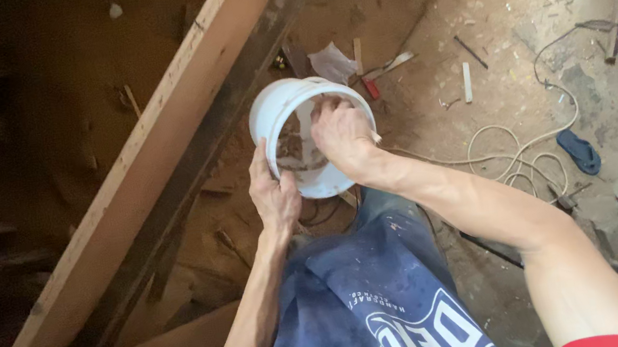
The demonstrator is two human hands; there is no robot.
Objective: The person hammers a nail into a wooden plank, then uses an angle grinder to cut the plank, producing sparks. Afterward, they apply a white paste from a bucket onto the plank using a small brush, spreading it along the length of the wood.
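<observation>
White plastic bucket [310,136], round, tilted with its mouth toward the camera, held up in front of the body above a dusty floor [513,12] strewn with wood chips. Inside, a brownish smear or residue on the wall and bottom; anything more than that too dim to tell. Left hand [274,193] wrapped around the near lower rim, fingers spread along the outside wall, gripping it. Right hand [341,133] reaching over the rim into the mouth, fingers curled inward against the inner wall; something pale and thin showing at the heel of that hand, too small to tell what. Below the bucket, a blue printed apron or shirt [369,303]. To the left, a long pale wooden plank [138,174] running diagonally, a darker beam just beside it. Beyond the bucket, a scrap of pale paper [331,62] and a red-handled tool [380,73] on the floor. Off to the right, a looped pale cord [514,155] and a blue sandal [579,151], well apart from the hands.
</observation>
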